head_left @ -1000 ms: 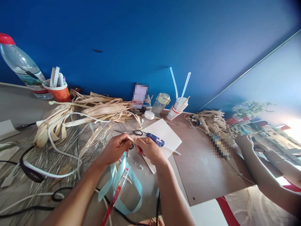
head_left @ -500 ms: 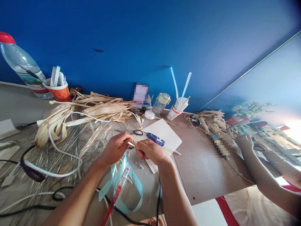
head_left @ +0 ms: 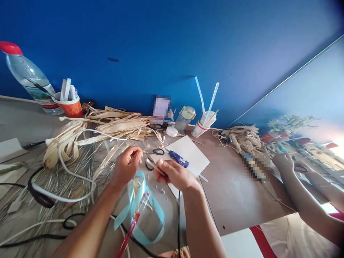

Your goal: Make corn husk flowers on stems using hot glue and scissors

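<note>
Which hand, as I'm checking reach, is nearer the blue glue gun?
Right. The right hand is just on the wearer's side of the blue glue gun; the left hand is farther off, to its left.

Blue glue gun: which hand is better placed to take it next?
Likely the right hand: it is close beside the glue gun, while the left hand is farther off. The right hand holds a thin stick, though.
</note>
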`<state>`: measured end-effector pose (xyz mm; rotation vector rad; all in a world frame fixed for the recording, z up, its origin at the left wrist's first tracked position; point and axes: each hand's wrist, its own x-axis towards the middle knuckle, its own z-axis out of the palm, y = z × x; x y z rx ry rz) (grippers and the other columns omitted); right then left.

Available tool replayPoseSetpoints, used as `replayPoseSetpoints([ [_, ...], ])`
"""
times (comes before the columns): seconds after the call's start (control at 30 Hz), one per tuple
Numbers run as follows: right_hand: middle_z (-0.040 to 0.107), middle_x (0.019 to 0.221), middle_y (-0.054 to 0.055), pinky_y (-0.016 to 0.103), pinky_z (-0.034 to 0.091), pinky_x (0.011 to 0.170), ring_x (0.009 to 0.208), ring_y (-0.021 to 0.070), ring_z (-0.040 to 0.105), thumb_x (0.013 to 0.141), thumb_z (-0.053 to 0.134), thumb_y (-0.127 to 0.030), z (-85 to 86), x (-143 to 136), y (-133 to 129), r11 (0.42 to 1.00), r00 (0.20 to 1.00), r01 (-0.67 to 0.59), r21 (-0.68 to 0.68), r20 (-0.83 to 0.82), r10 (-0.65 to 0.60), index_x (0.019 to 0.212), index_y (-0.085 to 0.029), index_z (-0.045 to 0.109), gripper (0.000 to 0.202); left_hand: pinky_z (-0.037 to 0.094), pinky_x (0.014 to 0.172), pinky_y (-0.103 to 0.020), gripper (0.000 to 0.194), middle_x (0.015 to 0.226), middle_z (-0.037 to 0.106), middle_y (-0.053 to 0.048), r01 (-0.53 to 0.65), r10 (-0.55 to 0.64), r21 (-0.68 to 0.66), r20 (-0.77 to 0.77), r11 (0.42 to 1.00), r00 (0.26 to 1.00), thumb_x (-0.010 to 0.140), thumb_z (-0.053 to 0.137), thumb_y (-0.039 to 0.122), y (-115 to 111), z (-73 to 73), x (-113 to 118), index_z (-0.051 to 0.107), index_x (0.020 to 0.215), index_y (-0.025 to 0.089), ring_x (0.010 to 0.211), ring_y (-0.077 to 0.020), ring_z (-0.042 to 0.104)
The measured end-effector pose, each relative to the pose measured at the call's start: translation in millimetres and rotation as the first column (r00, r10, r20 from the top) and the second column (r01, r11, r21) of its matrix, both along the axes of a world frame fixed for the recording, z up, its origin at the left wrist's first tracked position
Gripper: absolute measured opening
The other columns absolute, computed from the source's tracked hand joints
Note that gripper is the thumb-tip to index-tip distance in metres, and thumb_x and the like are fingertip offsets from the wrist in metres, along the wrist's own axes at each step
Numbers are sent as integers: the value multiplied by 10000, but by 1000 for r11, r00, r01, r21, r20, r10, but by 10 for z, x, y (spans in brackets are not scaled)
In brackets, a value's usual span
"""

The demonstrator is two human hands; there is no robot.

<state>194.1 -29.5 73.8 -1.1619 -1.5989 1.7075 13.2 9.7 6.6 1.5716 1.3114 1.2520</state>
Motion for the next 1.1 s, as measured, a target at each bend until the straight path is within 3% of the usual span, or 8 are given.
replayPoseSetpoints([
  [0.1,459,611,-25,246,264,475,496,96,341,868,348,-681,-115,-2,56,959,959,282,-8,-39,-282,778,-181,576,557,410,562,-237,173,591,561,29,118,-102,-151,106,981,989,839,534,348,2,25,32,571,781,190,560,-121,518],
  [0.17,462,631,-23,246,277,487,516,102,354,857,366,-689,-184,-14,89,933,934,357,41,12,-358,818,-176,571,553,395,550,-233,191,574,547,34,179,-144,-199,177,963,974,823,555,369,-6,48,59,569,765,188,556,-118,503],
  [0.43,470,628,-12,258,335,569,594,129,433,934,300,-574,-246,-150,126,904,883,243,351,307,-356,704,-186,539,510,376,553,-235,243,556,518,46,327,-242,-242,324,913,915,818,572,383,-16,104,92,554,678,186,532,-100,469],
  [0.63,608,677,30,255,371,613,650,152,536,954,354,-444,-195,-298,94,890,784,234,391,465,-411,692,-197,559,414,362,520,-232,218,565,506,56,384,-294,-269,319,883,901,799,598,381,-19,76,122,583,717,179,503,-91,462],
  [0.8,574,607,28,263,352,597,609,148,514,934,397,-383,-193,-337,105,876,701,265,402,543,-461,596,-200,499,398,370,519,-230,223,570,520,50,373,-293,-273,292,887,910,809,577,358,-30,45,124,546,667,189,508,-95,471],
  [0.9,493,516,0,258,330,547,527,128,459,935,384,-414,-194,-291,122,893,748,282,349,504,-433,536,-197,469,462,382,521,-230,238,557,527,47,370,-312,-251,243,895,919,817,565,368,-40,55,115,536,655,195,514,-103,483],
  [1.1,359,415,-43,243,205,420,389,75,288,894,416,-567,-195,-134,136,968,936,247,37,250,-248,474,-194,445,563,422,564,-251,203,620,572,26,378,-375,-98,44,921,926,860,510,371,-82,98,103,594,780,205,574,-134,528],
])
